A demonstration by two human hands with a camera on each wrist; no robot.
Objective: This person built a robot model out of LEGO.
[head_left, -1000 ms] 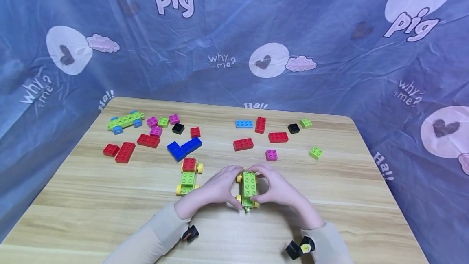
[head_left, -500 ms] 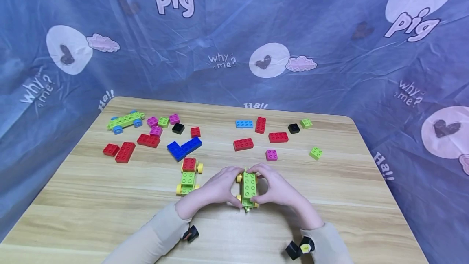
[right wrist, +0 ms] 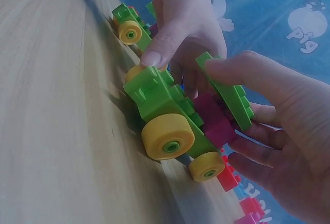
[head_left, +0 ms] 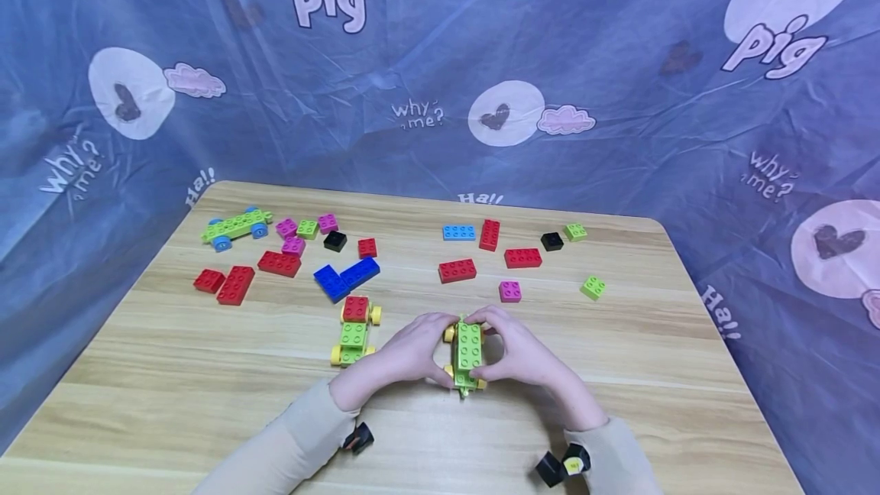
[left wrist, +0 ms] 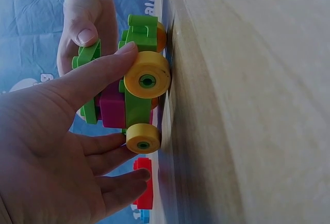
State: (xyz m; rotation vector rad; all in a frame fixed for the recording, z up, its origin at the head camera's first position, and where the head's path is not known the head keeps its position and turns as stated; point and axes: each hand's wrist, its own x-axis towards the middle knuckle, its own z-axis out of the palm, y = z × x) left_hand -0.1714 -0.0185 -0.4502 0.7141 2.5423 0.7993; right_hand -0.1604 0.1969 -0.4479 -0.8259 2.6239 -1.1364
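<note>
A toy car base (right wrist: 160, 97), green with yellow wheels, stands on the table between the two hands. Near its far end a magenta brick (right wrist: 212, 123) sits on the studs. Over that brick lies a long green brick (head_left: 469, 346), its near end raised above the base in the right wrist view. The left hand (head_left: 415, 346) holds the base from the left, thumb by the near wheel and fingers at the far wheel. From the other side the right hand (head_left: 512, 346) grips the long green brick, thumb at its near end, fingers around its far end.
Left of the hands stands another yellow-wheeled car (head_left: 354, 334) with a red brick on it. A green base with blue wheels (head_left: 237, 226) is at the back left. Blue bricks (head_left: 360, 272), red bricks (head_left: 457, 270) and several small ones lie across the back.
</note>
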